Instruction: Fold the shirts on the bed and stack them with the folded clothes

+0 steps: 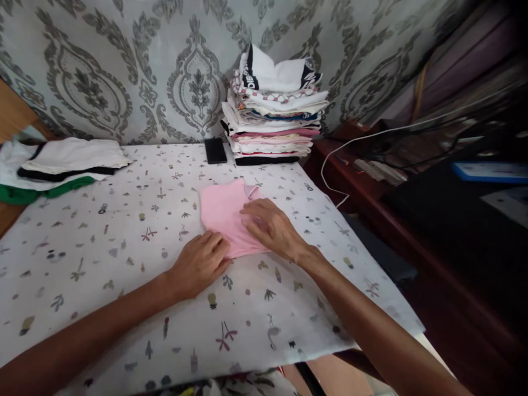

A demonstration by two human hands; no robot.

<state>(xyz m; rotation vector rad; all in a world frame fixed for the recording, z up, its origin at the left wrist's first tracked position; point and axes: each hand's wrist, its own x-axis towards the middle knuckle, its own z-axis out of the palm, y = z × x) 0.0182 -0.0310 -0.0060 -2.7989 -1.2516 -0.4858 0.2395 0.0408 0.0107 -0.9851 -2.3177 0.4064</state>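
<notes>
A small folded pink garment (pixel 223 212) lies on the patterned white cloth (pixel 136 291) that covers the table. My left hand (pixel 204 261) rests at the garment's near left edge, its fingers curled in and closed on the fabric. Over the garment's right side is my right hand (pixel 272 228), with the thumb and fingers apart and slightly bent. It hides part of that side; a small bit of a folded edge shows just beyond the fingertips.
Behind the garment stands a tall stack of folded clothes (pixel 274 124), with a black phone-like object (pixel 215 150) beside it. More folded clothes (pixel 74 157) lie at the far left. A white cable (pixel 367 133) runs over the dark red furniture (pixel 350 159) on the right.
</notes>
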